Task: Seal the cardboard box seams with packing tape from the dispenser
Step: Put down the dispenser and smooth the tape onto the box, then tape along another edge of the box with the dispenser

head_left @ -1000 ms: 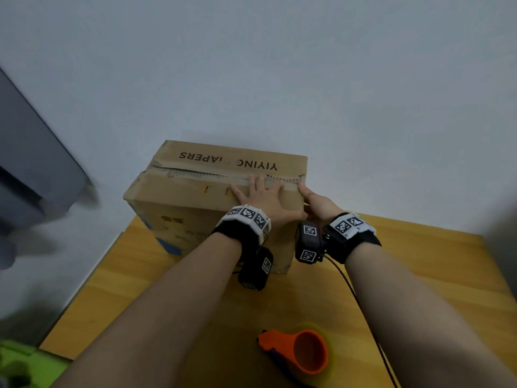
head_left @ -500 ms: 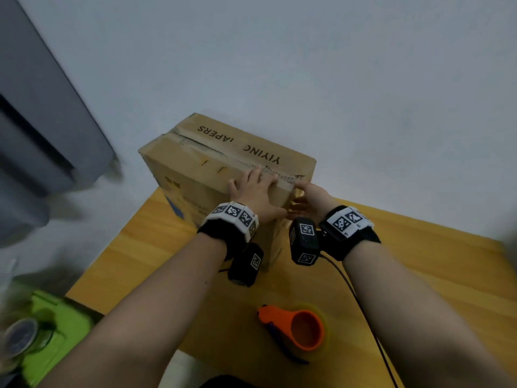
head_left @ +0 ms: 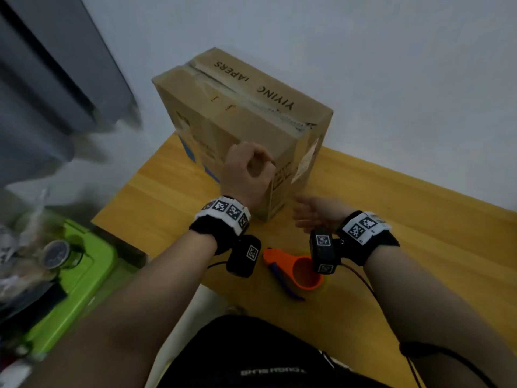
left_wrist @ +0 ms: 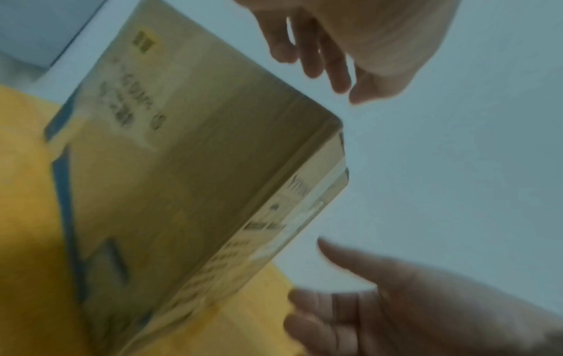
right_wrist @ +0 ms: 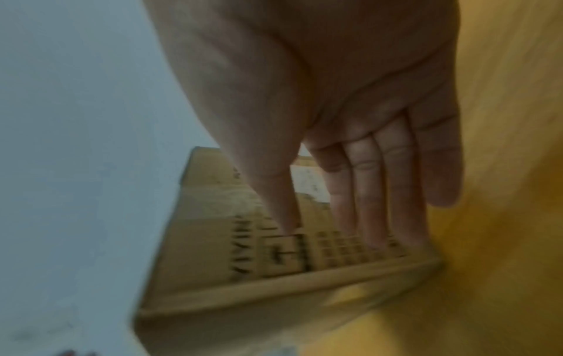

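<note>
Both hands are off the cardboard box (head_left: 240, 113), left grip (head_left: 247, 170) loosely curled holding nothing, right grip (head_left: 313, 215) spread empty, so its untaped seam is probably popping.

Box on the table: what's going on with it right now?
A person stands at the wooden table with both hands off the cardboard box. The left hand, fingers loosely curled, holds nothing; the right hand is open, low beside the box. The orange tape dispenser lies untouched on the table.
</note>
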